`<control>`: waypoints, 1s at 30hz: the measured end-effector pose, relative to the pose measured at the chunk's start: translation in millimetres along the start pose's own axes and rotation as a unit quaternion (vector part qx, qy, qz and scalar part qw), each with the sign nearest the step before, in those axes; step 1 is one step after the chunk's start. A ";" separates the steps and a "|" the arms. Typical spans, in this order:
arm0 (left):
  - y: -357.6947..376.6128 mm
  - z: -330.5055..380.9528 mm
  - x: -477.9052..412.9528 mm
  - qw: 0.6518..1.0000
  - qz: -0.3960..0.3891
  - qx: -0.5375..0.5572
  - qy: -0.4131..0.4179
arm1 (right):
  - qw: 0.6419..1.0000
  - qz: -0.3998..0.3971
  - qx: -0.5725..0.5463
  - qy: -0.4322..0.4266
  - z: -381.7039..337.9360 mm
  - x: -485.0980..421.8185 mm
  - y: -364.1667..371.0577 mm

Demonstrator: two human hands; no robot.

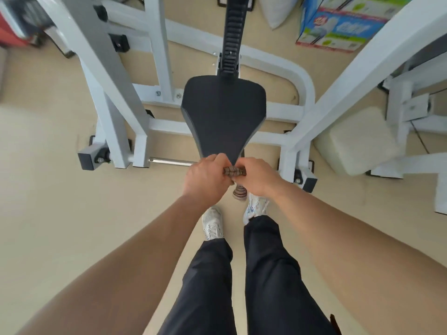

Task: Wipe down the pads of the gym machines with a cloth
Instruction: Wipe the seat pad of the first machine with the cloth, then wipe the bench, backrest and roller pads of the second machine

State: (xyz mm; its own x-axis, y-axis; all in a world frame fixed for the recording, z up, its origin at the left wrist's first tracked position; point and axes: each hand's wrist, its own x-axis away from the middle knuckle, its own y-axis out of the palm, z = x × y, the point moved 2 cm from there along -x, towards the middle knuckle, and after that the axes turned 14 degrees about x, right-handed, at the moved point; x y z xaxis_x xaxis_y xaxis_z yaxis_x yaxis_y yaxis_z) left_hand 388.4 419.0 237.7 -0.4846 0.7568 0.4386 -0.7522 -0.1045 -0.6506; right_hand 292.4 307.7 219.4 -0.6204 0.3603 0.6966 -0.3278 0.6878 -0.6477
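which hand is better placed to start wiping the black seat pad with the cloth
Left, narrowly. Both hands grip the twisted cloth at the near tip of the seat pad, but the left hand overlaps the pad, while the right hand sits just off its right edge.

Your cloth [234, 170]: brown check, twisted into a tight roll, held level between your left hand [205, 177] and right hand [260, 180], both gripping it. One bunched end hangs below the hands. It's right at the narrow near tip of the seat pad [222, 117]; can't tell if they touch. Seat pad: black, matte, lying flat, wide at the far end, tapering toward you. The off-white pad [350, 143], blocky, sits low on your right, well apart from the cloth.
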 end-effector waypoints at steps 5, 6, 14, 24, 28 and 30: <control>-45.9 51.4 41.3 0.994 -0.102 0.032 0.005 | 0.994 -0.005 -0.102 0.050 0.3 91.2 -38.2; -55.2 62.6 47.6 0.991 -0.127 0.042 0.012 | 0.992 -0.007 -0.111 0.062 1.8 111.4 -46.8; -84.2 170.8 87.0 0.976 -0.202 0.071 0.044 | 0.970 0.061 -0.187 0.144 18.0 243.8 -131.7; -59.9 306.4 133.8 0.953 -0.274 0.026 0.124 | 0.924 0.140 -0.297 0.197 77.3 370.8 -171.6; -32.8 355.3 161.8 0.948 -0.276 0.042 0.151 | 0.902 0.181 -0.337 0.202 108.6 421.3 -167.2; -14.4 379.6 180.0 0.950 -0.266 0.053 0.153 | 0.889 0.194 -0.363 0.201 129.0 446.9 -163.0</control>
State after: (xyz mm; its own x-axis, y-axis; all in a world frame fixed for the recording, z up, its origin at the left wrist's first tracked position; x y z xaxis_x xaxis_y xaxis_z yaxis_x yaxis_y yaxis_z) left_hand 142.5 311.8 561.3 0.1178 0.8712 0.4766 -0.9033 0.2934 -0.3131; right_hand -23.4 275.3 596.4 -0.2343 0.7550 0.6124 0.4931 0.6352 -0.5945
